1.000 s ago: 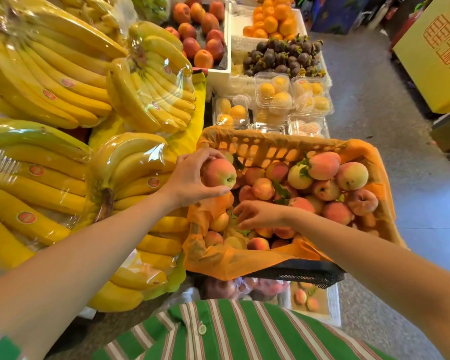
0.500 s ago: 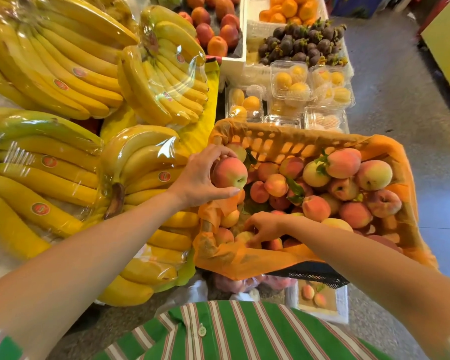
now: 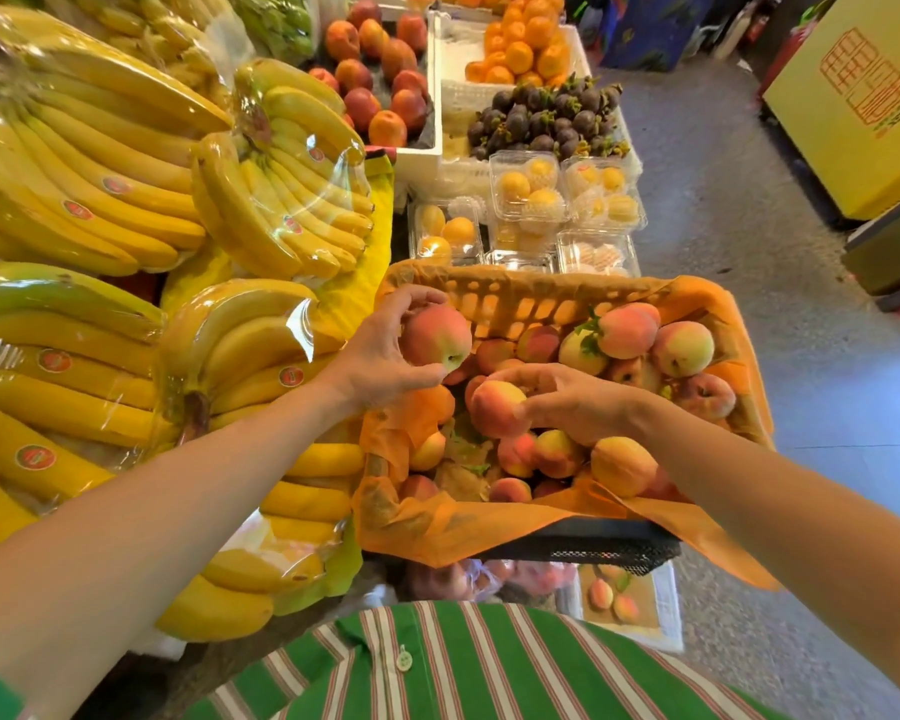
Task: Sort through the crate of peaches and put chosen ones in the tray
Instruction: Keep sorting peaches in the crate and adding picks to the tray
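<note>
Left hand (image 3: 380, 356) grips peach (image 3: 436, 335) at upper-left corner of crate (image 3: 541, 296), frame centre. Right hand (image 3: 578, 402) pinches second peach (image 3: 494, 407) over the pile. Tray (image 3: 671, 610) under crate, bottom centre. Bananas (image 3: 100, 163) left.

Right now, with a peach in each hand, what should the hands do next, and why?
Probably lower the right hand with its peach to the tray just below the crate. Both hands hold fruit, the left hand gripping another peach, so neither can sort more until one unloads.
</note>
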The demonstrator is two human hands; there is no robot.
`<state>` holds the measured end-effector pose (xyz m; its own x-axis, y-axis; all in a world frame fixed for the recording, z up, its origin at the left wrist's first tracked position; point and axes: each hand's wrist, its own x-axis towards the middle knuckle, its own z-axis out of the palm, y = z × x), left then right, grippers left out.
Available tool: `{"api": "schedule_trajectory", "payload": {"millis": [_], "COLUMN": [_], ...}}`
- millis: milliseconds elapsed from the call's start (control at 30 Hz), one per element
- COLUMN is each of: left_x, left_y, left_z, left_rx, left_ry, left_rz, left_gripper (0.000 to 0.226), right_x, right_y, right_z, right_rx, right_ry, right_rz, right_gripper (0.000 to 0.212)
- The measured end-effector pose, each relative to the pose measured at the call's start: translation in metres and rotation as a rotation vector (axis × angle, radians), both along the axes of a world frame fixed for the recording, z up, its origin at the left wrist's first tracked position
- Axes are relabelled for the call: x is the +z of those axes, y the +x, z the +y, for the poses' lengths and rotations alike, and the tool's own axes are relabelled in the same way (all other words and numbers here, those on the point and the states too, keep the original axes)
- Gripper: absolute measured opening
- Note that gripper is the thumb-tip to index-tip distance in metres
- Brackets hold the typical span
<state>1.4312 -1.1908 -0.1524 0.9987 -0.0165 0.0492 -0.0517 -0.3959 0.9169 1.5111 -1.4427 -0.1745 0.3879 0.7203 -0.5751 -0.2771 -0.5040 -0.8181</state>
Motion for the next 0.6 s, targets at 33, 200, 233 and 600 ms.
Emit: {"api": "schedule_trajectory", "payload": {"millis": [33,200,233,600], "left_x": [0.003,0.010,0.010,0.011], "left_y": [0.002,0.011,0.012,0.036], "left_z": [-0.004,-0.022,-0.025,-0.045], "left_rx": [-0.002,-0.037,-0.048,-0.151], "left_ry": [-0.054,-0.403,-0.476,-0.301], "left_rz": [0.039,0.302,0.346,0.453], "left_gripper": [0.072,0.070,0.068,0.052], "right_x": [0.002,0.025,0.029,0.038], "right_y": [0.000,-0.005,-0.007,-0.008], "right_z": [-0.003,-0.019,-0.022,-0.049], "right_rx": [-0.041,-0.284,-0.319,-0.252], "right_ry": [0.032,0.096,0.103,-0.022], "right_rz": [0.028,0.190,0.212,-0.133], "right_gripper": [0.055,0.056,0.051,0.045]}}
